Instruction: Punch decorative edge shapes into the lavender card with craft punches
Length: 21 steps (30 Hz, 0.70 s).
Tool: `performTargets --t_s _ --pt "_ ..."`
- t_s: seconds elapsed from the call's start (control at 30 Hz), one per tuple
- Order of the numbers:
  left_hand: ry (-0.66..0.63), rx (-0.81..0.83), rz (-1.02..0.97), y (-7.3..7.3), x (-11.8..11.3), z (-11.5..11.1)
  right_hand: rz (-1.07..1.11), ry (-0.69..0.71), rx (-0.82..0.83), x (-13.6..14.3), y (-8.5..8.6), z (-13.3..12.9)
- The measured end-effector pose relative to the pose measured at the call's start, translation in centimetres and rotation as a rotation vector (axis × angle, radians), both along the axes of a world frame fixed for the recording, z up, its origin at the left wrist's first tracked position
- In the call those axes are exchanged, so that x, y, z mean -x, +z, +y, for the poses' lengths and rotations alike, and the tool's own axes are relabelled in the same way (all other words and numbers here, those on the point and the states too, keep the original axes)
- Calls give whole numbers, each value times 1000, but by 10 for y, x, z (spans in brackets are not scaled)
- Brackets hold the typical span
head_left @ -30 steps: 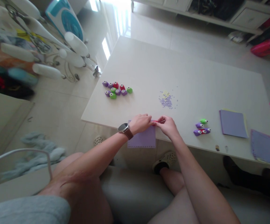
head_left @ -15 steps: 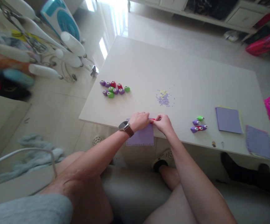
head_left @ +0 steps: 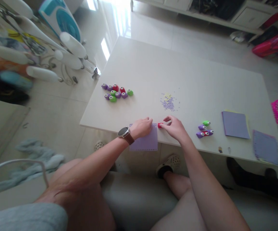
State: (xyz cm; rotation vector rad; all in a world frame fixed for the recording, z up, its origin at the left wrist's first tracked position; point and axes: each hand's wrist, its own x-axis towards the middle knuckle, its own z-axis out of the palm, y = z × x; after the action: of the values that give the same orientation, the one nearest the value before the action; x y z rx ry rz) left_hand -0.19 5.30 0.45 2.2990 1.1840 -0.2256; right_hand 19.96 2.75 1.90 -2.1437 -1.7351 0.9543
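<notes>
A purple sheet point(head_left: 145, 141) with small punched marks along its edges overhangs the table's near edge. My left hand point(head_left: 141, 127), with a watch on the wrist, rests on it, its fingers bent together over the sheet's upper part; the sheet's grip is partly hidden. Just right of the sheet stands a small red punch point(head_left: 160, 125). My right hand point(head_left: 173, 126) touches it with the thumb, the other fingers raised and apart. Beyond my hands lies a scatter of purple and yellow paper bits point(head_left: 168, 102).
Several coloured punches point(head_left: 118, 95) stand at the table's left, and more point(head_left: 204, 133) on the right. Farther right are a stack of purple sheets point(head_left: 235, 124) and another stack point(head_left: 265, 147). A white rack point(head_left: 71, 46) stands left of the table point(head_left: 189, 73).
My right hand has opened and moved slightly right, away from my left hand. The red punch is now off the sheet, to its right. More of the sheet's right edge shows.
</notes>
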Motion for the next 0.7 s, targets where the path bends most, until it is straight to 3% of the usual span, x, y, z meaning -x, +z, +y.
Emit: performTargets --t_s 0.2,0.5,0.7 --pt "-12 -14 -12 -2 1 -1 -112 231 -68 4 -5 -11" --pt "-7 -3 -25 -2 2 0 -261 193 -51 -13 2 -8" --pt "-7 2 -19 0 2 1 -205 230 -98 -10 3 -6"
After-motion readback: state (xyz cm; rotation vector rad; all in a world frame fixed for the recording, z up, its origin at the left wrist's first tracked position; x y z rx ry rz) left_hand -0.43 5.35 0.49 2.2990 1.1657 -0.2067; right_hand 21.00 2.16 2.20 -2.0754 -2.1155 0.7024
